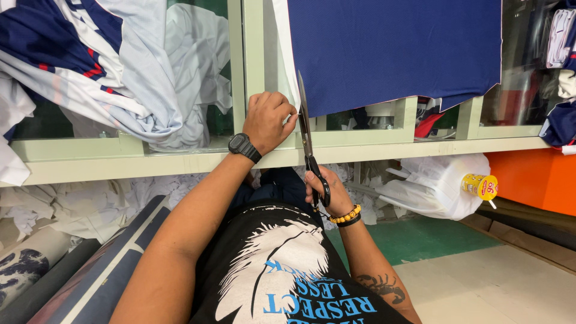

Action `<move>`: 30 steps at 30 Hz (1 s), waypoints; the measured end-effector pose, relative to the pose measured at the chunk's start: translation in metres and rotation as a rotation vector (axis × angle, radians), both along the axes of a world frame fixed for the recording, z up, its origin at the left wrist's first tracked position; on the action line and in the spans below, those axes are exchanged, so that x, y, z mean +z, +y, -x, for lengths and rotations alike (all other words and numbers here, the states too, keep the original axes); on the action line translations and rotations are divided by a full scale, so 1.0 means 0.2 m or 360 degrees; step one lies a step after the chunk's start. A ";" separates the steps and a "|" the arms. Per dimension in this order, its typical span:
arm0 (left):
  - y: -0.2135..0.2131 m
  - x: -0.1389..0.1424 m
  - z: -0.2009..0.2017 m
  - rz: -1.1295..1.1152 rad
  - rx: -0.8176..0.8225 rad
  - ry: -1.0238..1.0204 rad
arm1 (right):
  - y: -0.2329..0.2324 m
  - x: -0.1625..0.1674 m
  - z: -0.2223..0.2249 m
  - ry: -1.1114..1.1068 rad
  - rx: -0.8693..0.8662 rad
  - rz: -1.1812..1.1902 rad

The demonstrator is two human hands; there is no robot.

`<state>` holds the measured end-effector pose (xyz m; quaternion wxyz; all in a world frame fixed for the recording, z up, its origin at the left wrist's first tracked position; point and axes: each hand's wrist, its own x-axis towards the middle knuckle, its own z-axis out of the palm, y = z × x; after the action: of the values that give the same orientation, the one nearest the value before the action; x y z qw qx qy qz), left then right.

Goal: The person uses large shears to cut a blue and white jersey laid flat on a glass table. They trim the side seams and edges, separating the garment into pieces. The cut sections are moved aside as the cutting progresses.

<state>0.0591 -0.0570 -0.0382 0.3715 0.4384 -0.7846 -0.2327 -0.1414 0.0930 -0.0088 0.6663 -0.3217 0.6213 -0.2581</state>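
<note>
Scissors (307,135) stand almost upright, long axis running straight away from the body, blades pointing up at the lower left corner of the navy cloth (393,51) that lies flat on the glass-topped desk (360,139). Right hand (330,193) is closed through the handles, nearer the body, below the desk edge. Left hand (268,120) sits just left of the blades, fist curled, pinching the cloth's pale edge. Crumpled white and navy fabric (108,72) is heaped to the left; paper scraps (78,207) fill the gap below; a white roll (441,183) lies by the green floor
</note>
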 end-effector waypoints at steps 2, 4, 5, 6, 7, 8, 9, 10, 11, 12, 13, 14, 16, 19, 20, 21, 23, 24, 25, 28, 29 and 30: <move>0.00 0.00 0.00 0.0000 -0.0001 0.0004 | 0.00 0.00 0.00 -0.0011 0.0001 0.0002; 0.00 0.01 0.00 -0.0004 0.0003 -0.0001 | 0.00 0.00 0.00 0.0003 -0.0004 0.0002; 0.00 0.01 0.00 -0.0006 0.0006 -0.0003 | 0.00 0.00 0.00 0.0011 -0.0006 0.0001; 0.00 0.01 0.00 -0.0010 0.0002 -0.0001 | 0.00 0.00 0.00 0.0018 -0.0005 -0.0003; 0.00 0.01 -0.01 -0.0014 -0.0002 0.0001 | 0.00 0.00 0.00 0.0025 -0.0004 -0.0007; 0.00 0.01 -0.01 -0.0017 -0.0006 0.0002 | 0.00 0.00 0.00 0.0032 -0.0003 -0.0010; 0.00 0.01 -0.01 -0.0017 -0.0005 0.0005 | 0.00 -0.01 0.00 0.0034 -0.0005 -0.0008; 0.00 0.01 -0.01 -0.0019 -0.0004 0.0008 | 0.00 -0.01 0.00 0.0036 -0.0008 -0.0007; 0.00 0.02 -0.01 -0.0020 -0.0004 0.0011 | 0.00 -0.01 0.00 0.0038 -0.0011 -0.0005; 0.00 0.02 -0.01 -0.0014 -0.0002 0.0013 | 0.00 -0.01 -0.01 0.0036 -0.0019 -0.0012; 0.00 0.02 -0.01 -0.0010 -0.0001 0.0015 | 0.00 -0.01 -0.01 0.0034 -0.0028 -0.0021; 0.00 0.03 -0.01 -0.0002 0.0000 0.0017 | 0.01 -0.01 -0.01 0.0031 -0.0037 -0.0027; 0.00 0.03 -0.02 -0.0019 -0.0001 0.0022 | 0.01 -0.01 -0.02 0.0005 -0.0055 -0.0020; 0.00 0.03 -0.02 -0.0030 -0.0007 0.0032 | 0.01 -0.01 -0.04 -0.0003 -0.0081 -0.0031; 0.00 0.03 -0.02 -0.0030 -0.0010 0.0036 | 0.01 0.00 -0.04 -0.0001 -0.0089 -0.0037; 0.00 0.03 -0.02 -0.0030 -0.0009 0.0037 | 0.01 0.00 -0.05 0.0005 -0.0096 -0.0047; 0.00 0.03 -0.02 -0.0029 -0.0008 0.0038 | 0.01 0.01 -0.05 0.0014 -0.0112 -0.0068; 0.00 0.04 -0.02 -0.0037 -0.0018 0.0041 | 0.00 0.01 -0.06 0.0028 -0.0105 -0.0076; 0.00 0.04 -0.03 -0.0043 -0.0029 0.0043 | 0.00 0.02 -0.06 0.0043 -0.0099 -0.0082; -0.01 0.05 -0.05 0.0001 -0.0013 -0.0034 | 0.00 0.03 -0.06 0.0099 -0.0079 -0.0079; -0.02 0.05 -0.07 0.0031 0.0005 -0.0074 | 0.00 0.03 -0.06 0.0119 -0.0069 -0.0069; -0.02 0.06 -0.09 0.0038 0.0022 -0.0066 | 0.00 0.04 -0.06 0.0055 -0.0073 -0.0063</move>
<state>0.0778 -0.0616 -0.0265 0.3619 0.4441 -0.7918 -0.2117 -0.1299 0.0931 -0.0014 0.6557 -0.2985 0.6448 -0.2553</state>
